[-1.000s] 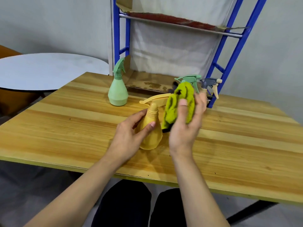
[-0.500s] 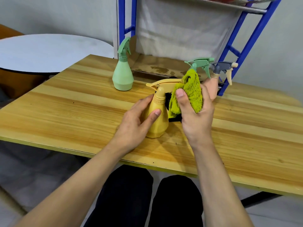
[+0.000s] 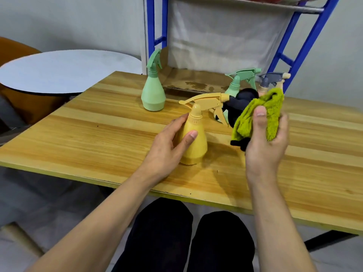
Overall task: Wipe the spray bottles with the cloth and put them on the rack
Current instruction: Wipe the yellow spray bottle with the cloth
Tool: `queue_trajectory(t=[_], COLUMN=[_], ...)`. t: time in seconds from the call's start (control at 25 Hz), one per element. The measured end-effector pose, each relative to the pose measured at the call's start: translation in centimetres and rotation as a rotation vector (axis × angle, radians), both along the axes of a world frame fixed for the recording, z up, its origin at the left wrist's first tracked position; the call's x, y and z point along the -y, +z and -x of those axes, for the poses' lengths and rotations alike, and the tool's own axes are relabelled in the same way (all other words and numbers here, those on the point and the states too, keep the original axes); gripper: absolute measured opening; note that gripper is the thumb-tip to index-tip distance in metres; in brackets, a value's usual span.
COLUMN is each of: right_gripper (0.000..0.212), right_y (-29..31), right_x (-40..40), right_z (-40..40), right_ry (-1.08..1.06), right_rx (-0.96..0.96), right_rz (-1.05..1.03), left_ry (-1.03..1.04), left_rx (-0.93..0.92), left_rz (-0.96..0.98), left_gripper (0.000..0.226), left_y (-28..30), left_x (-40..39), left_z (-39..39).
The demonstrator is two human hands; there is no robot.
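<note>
A wooden counter [image 3: 98, 138] stands before a blue rack [image 3: 294, 55]. The left hand [image 3: 167, 146] grips the upright yellow spray bottle [image 3: 194, 140] on the counter; just beside it the right hand [image 3: 265, 142] clutches the green cloth [image 3: 273, 108]. Another green bottle [image 3: 153, 93] stands farther back, apart.

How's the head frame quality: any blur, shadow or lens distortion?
Head view: soft overall. Yellow bottle casts a faint shadow to its right on the wooden table; no glare. Wide-angle bends the blue rack posts. Green cloth in the right hand hides part of the bottles behind.
</note>
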State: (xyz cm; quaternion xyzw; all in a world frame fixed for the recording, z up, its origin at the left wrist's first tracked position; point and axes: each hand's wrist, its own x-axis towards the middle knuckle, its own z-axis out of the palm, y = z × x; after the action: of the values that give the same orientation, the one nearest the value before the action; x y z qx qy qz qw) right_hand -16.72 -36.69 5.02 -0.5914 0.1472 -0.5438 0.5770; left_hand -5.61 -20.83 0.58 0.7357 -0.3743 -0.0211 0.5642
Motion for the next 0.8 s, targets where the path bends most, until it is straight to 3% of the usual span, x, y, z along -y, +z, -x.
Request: queue_trajectory(t=[0.12,0.32,0.44,0.56,0.72,0.8], right_gripper=[0.035,0.037,0.039,0.047,0.061,0.067], right_y=[0.6,0.6,3.5,7.8,11.1,11.2], right_x=[-2.3,-1.1,0.1,-0.4,-2.3,-3.0], right_z=[-1.9,-1.2,0.1,-0.1,-3.0,-4.6], right_ry=[0.088,-0.129,-0.281,-0.250,-0.153,-0.039], right_rx=[-0.166,-0.364,-0.326,-0.468,-0.769,-0.940], right_rz=[0.253,0.435,0.468,0.875,1.623,1.774], left_ry=[0.025,0.008,0.003,0.033,0.070,0.082], left_rx=[0.030,-0.007,-0.032,-0.039,-0.061,-0.063], left_rz=[0.024,0.004,-0.028,-0.073,-0.121,-0.124], left_gripper=[0.056,0.058,0.064,0.073,0.086,0.085], left_y=[-0.2,0.0,0.6,-0.2,-0.8,-0.7], left_x=[0.0,-0.1,-0.4,-0.7,-1.0,-0.9], left_z=[-0.3,-0.3,0.2,0.3,0.6,0.3])
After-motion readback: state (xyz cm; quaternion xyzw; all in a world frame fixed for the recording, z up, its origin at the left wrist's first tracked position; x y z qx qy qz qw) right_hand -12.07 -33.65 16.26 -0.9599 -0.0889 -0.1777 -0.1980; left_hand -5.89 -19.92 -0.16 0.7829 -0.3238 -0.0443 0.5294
